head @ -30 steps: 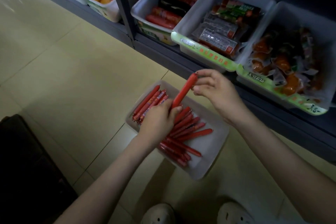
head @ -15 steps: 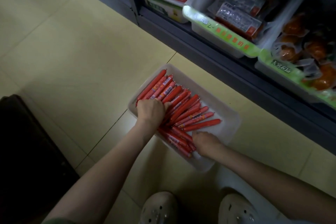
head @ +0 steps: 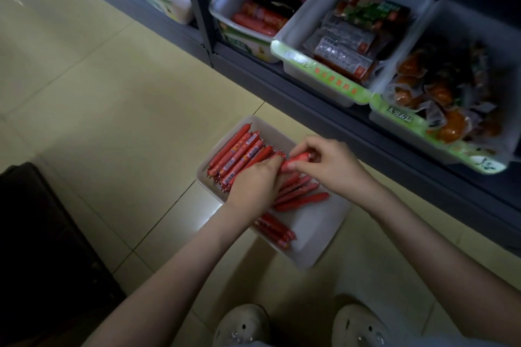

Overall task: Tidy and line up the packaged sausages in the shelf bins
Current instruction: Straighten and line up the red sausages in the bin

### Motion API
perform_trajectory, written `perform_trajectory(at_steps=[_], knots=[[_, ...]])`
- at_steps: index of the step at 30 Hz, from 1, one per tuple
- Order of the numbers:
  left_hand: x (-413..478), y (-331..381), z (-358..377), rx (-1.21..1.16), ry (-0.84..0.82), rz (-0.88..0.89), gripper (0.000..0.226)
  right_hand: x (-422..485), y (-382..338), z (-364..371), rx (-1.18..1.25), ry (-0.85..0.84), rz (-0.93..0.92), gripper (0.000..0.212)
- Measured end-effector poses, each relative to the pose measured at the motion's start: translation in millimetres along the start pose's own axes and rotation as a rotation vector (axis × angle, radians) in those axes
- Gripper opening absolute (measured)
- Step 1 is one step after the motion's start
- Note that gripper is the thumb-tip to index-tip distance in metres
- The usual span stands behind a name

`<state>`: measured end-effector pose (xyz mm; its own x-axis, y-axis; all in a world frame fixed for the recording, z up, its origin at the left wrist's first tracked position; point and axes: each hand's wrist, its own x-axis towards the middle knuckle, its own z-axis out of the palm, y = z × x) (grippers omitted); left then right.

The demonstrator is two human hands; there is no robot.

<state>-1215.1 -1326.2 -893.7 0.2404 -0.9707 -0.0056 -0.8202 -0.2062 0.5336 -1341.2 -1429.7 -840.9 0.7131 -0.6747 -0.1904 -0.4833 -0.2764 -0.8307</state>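
Note:
A white bin lies on the floor in front of me, filled with several thin red packaged sausages. Those at the bin's left lie side by side in a row; others lie loose at the middle and near edge. My left hand rests on the row with fingers curled over the sausages. My right hand pinches one red sausage by its end, just above the row, its fingertips touching my left hand's fingers.
A grey shelf edge runs diagonally behind the bin. On it stand bins of thick red sausages, flat sausage packs and orange snack packs. A dark object sits at the left. My shoes are below.
My right hand left the bin's near edge and came up to the row holding one sausage. My left hand stayed on the row. The camera tilted up toward the shelf.

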Motion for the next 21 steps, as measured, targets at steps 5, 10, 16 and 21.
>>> perform_trajectory(at_steps=[5,10,16,21], knots=[[-0.4,33.0,-36.9,-0.336,0.018,-0.032,0.006,-22.2,-33.0,-16.5,0.357,0.122,-0.218,0.022],[-12.4,48.4,-59.0,-0.55,-0.195,-0.004,0.008,-39.1,-53.2,-23.7,0.372,0.086,-0.381,0.01],[-22.6,60.2,-77.3,-0.505,-0.103,0.082,0.021,-47.5,-57.2,-30.5,0.305,0.08,-0.495,0.014],[-20.1,62.6,-88.5,-0.445,-0.089,0.125,0.008,-50.3,-53.5,-26.0,0.133,0.144,-0.547,0.023]])
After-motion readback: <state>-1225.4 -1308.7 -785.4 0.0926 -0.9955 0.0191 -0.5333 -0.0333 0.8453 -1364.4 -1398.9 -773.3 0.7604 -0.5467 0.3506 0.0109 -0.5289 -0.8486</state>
